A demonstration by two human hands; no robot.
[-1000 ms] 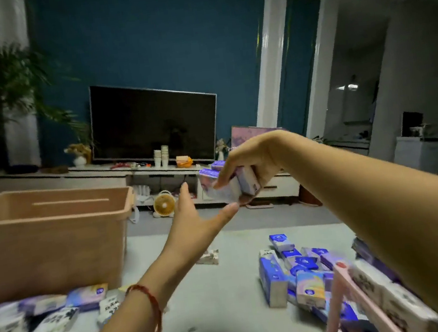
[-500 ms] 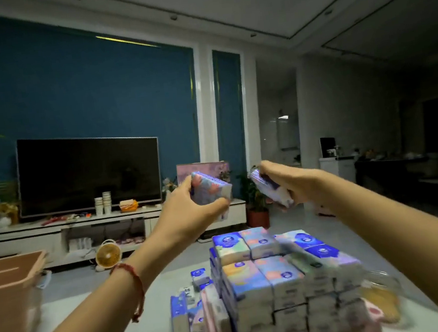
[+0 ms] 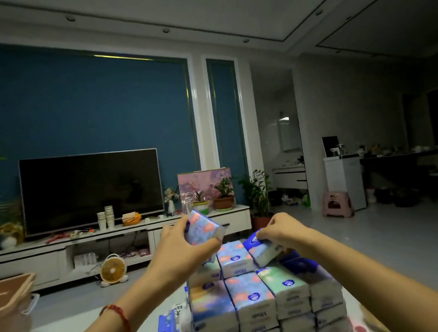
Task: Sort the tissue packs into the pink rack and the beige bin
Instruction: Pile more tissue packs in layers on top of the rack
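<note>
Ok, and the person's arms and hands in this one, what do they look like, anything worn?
Both are bare, with no gloves. The left hand and right hand show no rings or watch that I can make out. Both forearms are uncovered, with no sleeves in view. The only thing worn is a red cord bracelet around the left wrist.

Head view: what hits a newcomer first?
Centre foreground: a bright stack of tissue packs, the left hand gripping a floral pack above it, the right hand holding a blue-ended pack tilted at its top. Behind, a big dark TV against the blue wall; beige bin at left edge.
</note>
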